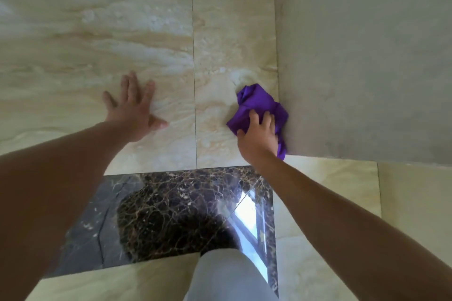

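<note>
A crumpled purple cloth (256, 102) lies against a beige marble-patterned tiled wall (97, 32), close to the corner where a plain grey wall begins. My right hand (259, 137) presses on the cloth's lower part with fingers curled into the fabric. To the left, my left hand (133, 110) rests flat on the tile, fingers spread and straight, holding nothing.
A plain grey wall (367, 56) meets the tiles on the right. Below lies a glossy dark brown marble floor tile (171, 208) with a bright window reflection, framed by pale floor tiles (330, 203). My grey-clad leg (227, 276) shows at the bottom.
</note>
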### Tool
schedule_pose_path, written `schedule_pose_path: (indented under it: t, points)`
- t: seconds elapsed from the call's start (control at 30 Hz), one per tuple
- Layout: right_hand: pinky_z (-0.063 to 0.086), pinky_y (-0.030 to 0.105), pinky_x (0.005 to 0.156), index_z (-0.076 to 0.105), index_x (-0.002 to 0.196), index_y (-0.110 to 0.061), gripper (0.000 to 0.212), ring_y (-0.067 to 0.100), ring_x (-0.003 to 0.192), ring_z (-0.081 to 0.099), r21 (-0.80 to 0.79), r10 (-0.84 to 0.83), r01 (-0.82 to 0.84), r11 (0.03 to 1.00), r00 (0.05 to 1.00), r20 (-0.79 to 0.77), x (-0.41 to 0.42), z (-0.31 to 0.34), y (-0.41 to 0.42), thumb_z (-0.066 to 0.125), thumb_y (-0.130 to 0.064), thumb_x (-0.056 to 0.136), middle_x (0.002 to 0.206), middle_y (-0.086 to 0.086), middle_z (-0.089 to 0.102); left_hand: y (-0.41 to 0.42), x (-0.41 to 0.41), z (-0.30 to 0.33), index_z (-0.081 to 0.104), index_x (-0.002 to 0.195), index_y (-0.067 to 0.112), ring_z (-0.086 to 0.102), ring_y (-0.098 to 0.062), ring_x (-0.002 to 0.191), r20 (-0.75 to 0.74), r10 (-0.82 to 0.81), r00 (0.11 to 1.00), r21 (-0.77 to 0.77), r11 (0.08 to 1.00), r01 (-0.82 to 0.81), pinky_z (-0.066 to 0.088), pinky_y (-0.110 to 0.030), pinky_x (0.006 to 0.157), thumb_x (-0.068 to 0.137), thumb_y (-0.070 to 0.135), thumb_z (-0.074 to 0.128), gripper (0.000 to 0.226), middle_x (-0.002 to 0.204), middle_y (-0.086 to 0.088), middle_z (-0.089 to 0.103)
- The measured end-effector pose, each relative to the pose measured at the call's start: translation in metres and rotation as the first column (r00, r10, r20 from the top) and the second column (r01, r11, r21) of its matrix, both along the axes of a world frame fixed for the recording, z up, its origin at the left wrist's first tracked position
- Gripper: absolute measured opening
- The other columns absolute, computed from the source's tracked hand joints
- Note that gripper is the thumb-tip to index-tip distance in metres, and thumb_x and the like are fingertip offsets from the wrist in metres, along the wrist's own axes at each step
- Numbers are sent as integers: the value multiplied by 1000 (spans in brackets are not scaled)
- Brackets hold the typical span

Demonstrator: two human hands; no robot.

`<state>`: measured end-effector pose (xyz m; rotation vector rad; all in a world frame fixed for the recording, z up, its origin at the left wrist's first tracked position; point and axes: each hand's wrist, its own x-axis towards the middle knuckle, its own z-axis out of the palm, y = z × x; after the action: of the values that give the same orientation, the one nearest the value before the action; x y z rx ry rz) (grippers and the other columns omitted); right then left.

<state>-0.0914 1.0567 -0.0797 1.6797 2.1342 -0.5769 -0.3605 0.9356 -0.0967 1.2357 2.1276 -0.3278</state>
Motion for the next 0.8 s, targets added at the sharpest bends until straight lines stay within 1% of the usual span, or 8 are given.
schedule_pose_path:
  t: [0.13, 0.33, 0.4, 0.47, 0.53, 0.63, 0.73, 0.8]
  points:
    - [23, 66, 119, 19, 159, -23, 75, 32, 159, -4, -67, 2, -4, 998, 1000, -24, 0, 4, -10, 58, -32, 96, 170, 16, 1, -5, -2, -3, -20, 158, 25, -30, -36, 151, 5, 11, 1000, 17, 1000, -11, -1, -73, 116, 86, 73, 49, 112, 160, -19, -37]
    - [21, 60, 123, 13, 160, -29, 86, 29, 159, -5, -87, 103, -106, 991, 994, -38, 18, 0, -5, 63, -28, 91, 171, 11, -3, -4, 3, 7, -22, 157, 30, -25, -32, 153, -86, 2, 996, -52, 999, -6, 5, -71, 117, 87, 77, 44, 107, 163, -14, -34]
    - [26, 59, 121, 18, 159, -31, 82, 30, 159, 1, -58, 131, -134, 989, 990, -51, 37, -4, -23, 61, -23, 90, 171, 10, 4, 3, 11, 19, -11, 160, 27, -9, -39, 156, -122, 55, 991, -78, 995, -65, 7, -70, 118, 89, 70, 52, 104, 168, -19, -17]
    - [39, 58, 112, 30, 155, -27, 74, 37, 153, 19, 44, 188, -187, 981, 982, -13, 64, -6, -54, 62, -20, 89, 163, 16, 23, 5, 34, 36, 25, 158, 15, 23, -47, 150, -179, 102, 979, -91, 989, -119, 17, -69, 118, 93, 55, 60, 84, 163, -27, 21]
    - [49, 55, 96, 44, 143, -22, 61, 41, 137, 36, 136, 211, -211, 968, 977, 18, 89, -5, -76, 65, -19, 86, 145, 17, 40, -2, 62, 50, 39, 150, 9, 34, -44, 146, -192, 16, 981, -110, 993, -38, 24, -65, 118, 97, 49, 57, 70, 158, -23, 37]
    - [51, 45, 86, 55, 129, -21, 50, 40, 124, 45, 83, 83, -80, 993, 996, -29, 124, 13, -81, 68, -15, 81, 130, 17, 49, -29, 121, 75, 40, 152, 17, 36, -36, 146, 23, -100, 995, 11, 995, 99, 31, -51, 118, 99, 50, 53, 64, 160, -14, 36]
    - [44, 30, 78, 66, 118, -22, 44, 36, 110, 61, -58, -147, 139, 989, 971, -186, 155, 50, -82, 57, -7, 78, 118, 17, 63, -45, 184, 106, 50, 146, 14, 47, -34, 139, 296, 35, 955, 41, 998, -49, 36, -47, 115, 99, 60, 43, 65, 155, -14, 46]
    - [43, 26, 74, 68, 116, -24, 48, 34, 101, 66, -95, -219, 201, 975, 935, -279, 168, 93, -100, 58, -4, 74, 111, 15, 69, -54, 227, 140, 52, 141, 11, 61, -32, 121, 513, 273, 813, -87, 960, -268, 46, -48, 108, 96, 67, 39, 73, 142, -14, 58]
